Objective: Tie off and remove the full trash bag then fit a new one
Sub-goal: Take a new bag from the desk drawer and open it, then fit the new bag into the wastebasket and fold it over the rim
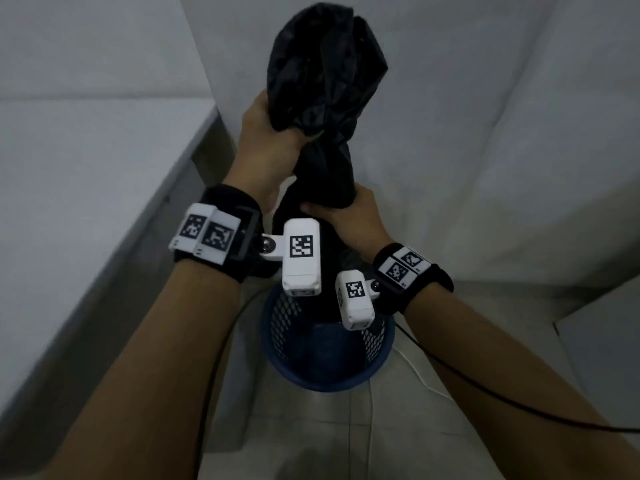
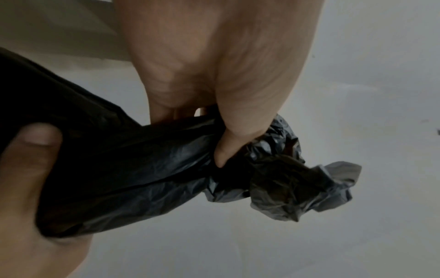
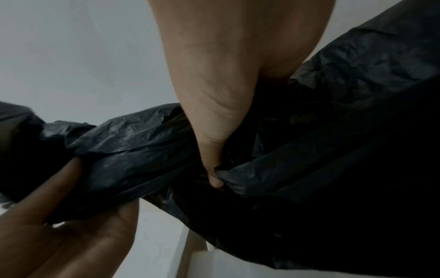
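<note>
A black trash bag point(image 1: 325, 74) is pulled up out of the blue mesh bin point(image 1: 287, 341) and its neck is twisted into a rope. My left hand point(image 1: 273, 129) grips the neck high up, just under the crumpled open top point(image 2: 297, 180). My right hand point(image 1: 341, 211) grips the neck lower down, right above the bag's full body. In the left wrist view my left hand point(image 2: 221, 143) has its thumb pressed on the twisted plastic point(image 2: 142, 169). In the right wrist view my right hand point(image 3: 212, 165) digs its thumb into the folds of the bag point(image 3: 345, 150). The bag's contents are hidden.
The bin stands on a pale tiled floor point(image 1: 311, 434) in a corner of white walls point(image 1: 485, 98). A grey ledge point(image 1: 86, 202) runs along the left. A black cable point(image 1: 485, 393) trails over the floor at right, beside a white block point(image 1: 602, 341).
</note>
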